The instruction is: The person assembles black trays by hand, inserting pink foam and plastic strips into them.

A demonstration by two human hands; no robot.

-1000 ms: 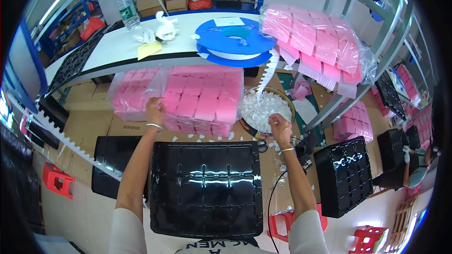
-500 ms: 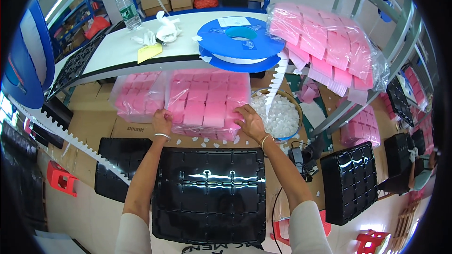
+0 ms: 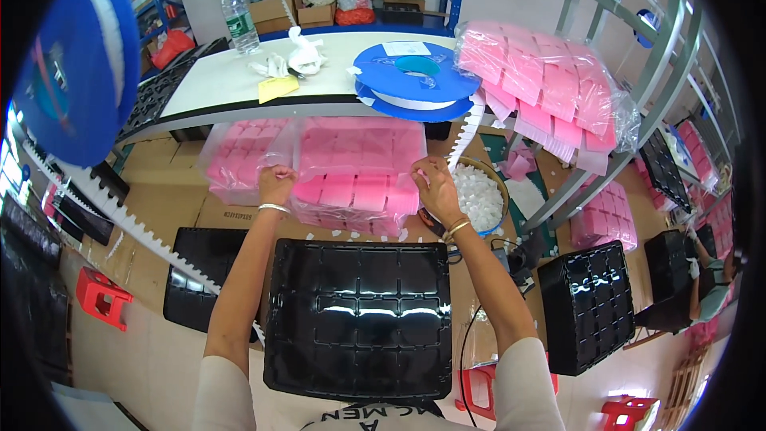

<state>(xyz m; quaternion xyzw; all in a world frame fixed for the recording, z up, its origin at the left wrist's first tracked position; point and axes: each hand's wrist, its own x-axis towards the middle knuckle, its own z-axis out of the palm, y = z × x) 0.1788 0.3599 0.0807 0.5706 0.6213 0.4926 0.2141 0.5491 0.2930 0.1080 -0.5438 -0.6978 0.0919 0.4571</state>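
Note:
A clear plastic bag (image 3: 363, 144) of pink foam-like blocks lies ahead of me, with its front row of blocks (image 3: 345, 190) showing more plainly below the raised film. At the bag's left front corner, my left hand (image 3: 277, 185) pinches the film. My right hand (image 3: 436, 186) is closed on the film at the opposite corner. Between me and the bag, a black moulded plastic tray (image 3: 359, 275) lies with its ribbed side up. A second bag of pink blocks (image 3: 243, 152) touches the first on its left. Just right of my right hand is a round basin of small white pieces (image 3: 480, 199).
Above the bags runs a white shelf (image 3: 199, 84) bearing a blue reel (image 3: 415, 72), a water bottle (image 3: 239, 17) and another pink bag (image 3: 550, 80). Black trays (image 3: 586, 303) stand at the right. A toothed white strip (image 3: 132, 227) hangs at the left. A co-worker's arm (image 3: 700, 287) shows far right.
Both hands have risen slightly, drawing the film up and back from the front row of blocks. The view has shifted a little. A dark, orange-edged object now shows under my right hand.

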